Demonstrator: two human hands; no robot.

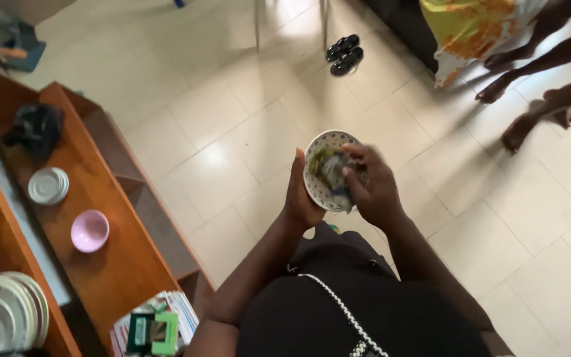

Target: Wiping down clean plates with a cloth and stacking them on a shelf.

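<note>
— Two hands meet over the pale tiled floor (232, 132); what stands to the left of them?

— Wooden shelving (110, 251) with a stack of white plates (1, 317), a pink bowl (90, 231), a pile of small white saucers (48, 186) and a black bag (34, 129).

— And the hands?

— The left hand (302, 195) cups the back of a patterned bowl (322, 168), tilted on edge in front of the chest. The right hand (375, 188) has its fingers (358, 162) closed on a crumpled cloth (333, 173), pressed inside the bowl.

— Anything smaller?

— Black sandals (343, 54) lie far off, near other people's bare feet (517, 132).
</note>
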